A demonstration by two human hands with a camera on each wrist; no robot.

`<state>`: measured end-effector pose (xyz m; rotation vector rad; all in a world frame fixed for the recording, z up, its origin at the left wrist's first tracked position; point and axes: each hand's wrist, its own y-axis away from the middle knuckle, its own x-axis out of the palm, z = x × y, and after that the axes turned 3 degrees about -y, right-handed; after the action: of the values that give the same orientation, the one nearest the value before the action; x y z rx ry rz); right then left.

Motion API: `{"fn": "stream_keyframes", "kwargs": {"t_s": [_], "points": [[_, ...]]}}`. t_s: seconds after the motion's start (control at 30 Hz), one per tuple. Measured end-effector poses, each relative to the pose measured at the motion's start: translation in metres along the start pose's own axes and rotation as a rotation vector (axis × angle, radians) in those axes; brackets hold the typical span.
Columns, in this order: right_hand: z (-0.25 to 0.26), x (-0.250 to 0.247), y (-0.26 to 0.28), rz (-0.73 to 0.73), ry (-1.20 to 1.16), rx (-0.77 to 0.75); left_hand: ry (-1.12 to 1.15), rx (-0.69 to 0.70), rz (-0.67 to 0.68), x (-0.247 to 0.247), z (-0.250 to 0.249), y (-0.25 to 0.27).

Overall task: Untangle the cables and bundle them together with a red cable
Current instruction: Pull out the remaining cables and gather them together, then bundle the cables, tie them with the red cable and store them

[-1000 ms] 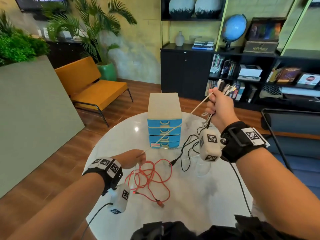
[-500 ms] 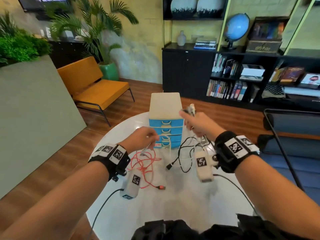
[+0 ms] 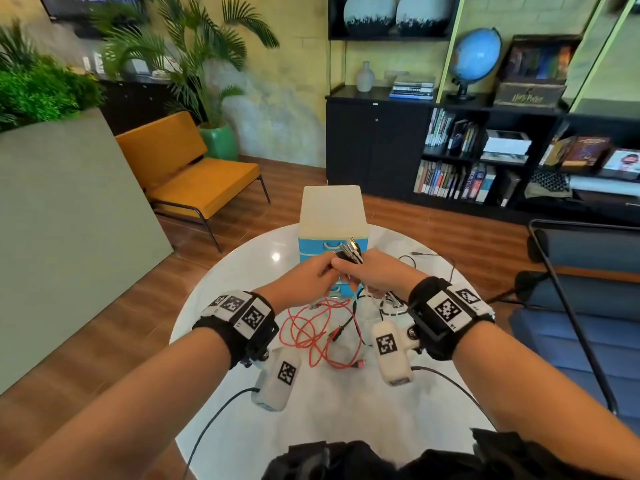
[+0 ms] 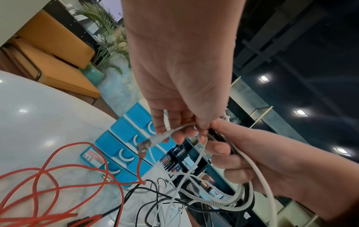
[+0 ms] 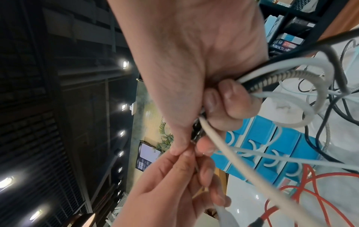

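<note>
Over the round white table (image 3: 225, 292) my hands meet in front of the drawer unit. My right hand (image 3: 367, 271) grips a bunch of white, black and braided cables (image 5: 276, 76); their plug ends (image 3: 351, 252) stick up out of the fist. My left hand (image 3: 322, 275) pinches a white cable (image 4: 180, 127) just behind its USB plug (image 4: 147, 142), right against the right thumb. The other cable lengths hang in loops (image 4: 194, 199) down to the table. The red cable (image 3: 318, 337) lies loose in a tangle on the table below both hands, held by neither.
A small white drawer unit with blue drawers (image 3: 332, 220) stands just behind the hands. One black cable end (image 3: 419, 253) trails to the table's right. A black metal chair frame (image 3: 571, 306) stands at the right, and dark cloth (image 3: 346, 459) lies at the near edge.
My right hand came down from high on the right to the table's middle with its cable bunch. My left hand rose from beside the red cable to meet it; the taut white cable went slack.
</note>
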<state>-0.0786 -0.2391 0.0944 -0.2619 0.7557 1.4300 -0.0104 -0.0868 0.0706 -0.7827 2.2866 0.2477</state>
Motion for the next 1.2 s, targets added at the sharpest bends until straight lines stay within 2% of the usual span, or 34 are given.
{"fn": "stream_keyframes", "kwargs": {"t_s": [0.07,0.2,0.33,0.43,0.57,0.63,0.73,0.87,1.1,1.2], "points": [[-0.002,0.000,-0.001,-0.018,0.018,0.007,0.089,-0.006,0.034,0.004,0.002,0.001],[-0.009,-0.004,-0.002,-0.063,-0.041,0.034,0.117,-0.095,0.182,0.015,0.014,0.005],[-0.014,-0.021,-0.003,-0.141,-0.177,0.067,-0.174,-0.109,0.307,0.023,0.037,0.011],[-0.016,-0.041,-0.008,-0.300,-0.121,0.098,-0.323,-0.190,0.412,0.023,0.066,0.022],[-0.025,-0.064,-0.014,-0.622,-0.028,0.116,-0.411,-0.287,0.437,0.019,0.090,0.031],[-0.030,-0.070,-0.016,-0.689,0.011,0.176,-0.425,-0.294,0.444,0.019,0.090,0.031],[-0.043,-0.075,-0.022,-0.705,0.067,0.254,-0.475,-0.263,0.458,0.025,0.084,0.024],[-0.058,-0.072,-0.020,-0.702,0.010,0.318,-0.503,-0.164,0.490,0.045,0.072,0.008],[-0.074,-0.062,-0.006,-0.675,-0.021,0.255,-0.624,0.018,0.634,0.105,0.056,-0.018],[-0.077,-0.059,0.000,-0.649,-0.072,0.247,-0.817,0.024,0.669,0.130,0.064,-0.026]]}}
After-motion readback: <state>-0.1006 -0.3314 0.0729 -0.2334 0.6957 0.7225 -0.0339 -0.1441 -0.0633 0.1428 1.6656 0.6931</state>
